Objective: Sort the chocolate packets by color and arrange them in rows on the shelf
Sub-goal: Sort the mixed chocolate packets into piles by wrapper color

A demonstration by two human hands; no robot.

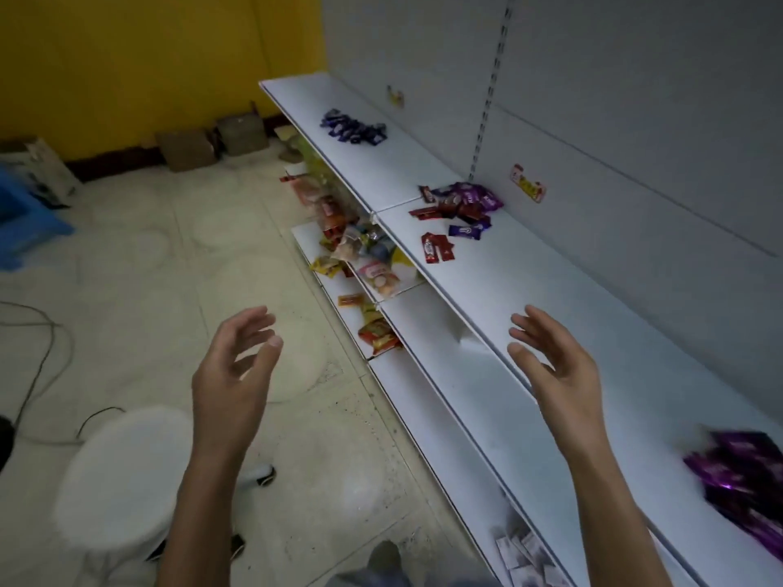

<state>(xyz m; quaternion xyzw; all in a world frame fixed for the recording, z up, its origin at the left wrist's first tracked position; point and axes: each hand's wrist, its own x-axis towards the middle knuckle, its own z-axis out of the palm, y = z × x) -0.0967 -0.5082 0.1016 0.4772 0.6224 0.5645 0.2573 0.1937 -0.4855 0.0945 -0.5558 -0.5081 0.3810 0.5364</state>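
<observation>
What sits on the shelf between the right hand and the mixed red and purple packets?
Nothing; the head view shows bare shelf from the right hand to those packets.

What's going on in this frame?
A person faces the white top shelf with the left hand and right hand both raised, open and empty. A mixed pile of red and purple packets lies unsorted mid-shelf. A blue-purple group sits farther along, and a purple pile lies nearer. No packet is being held.

A small shop: tiered white display shelving [551, 298] with chocolate packets [462, 205] and snack packets [373, 281].
</observation>
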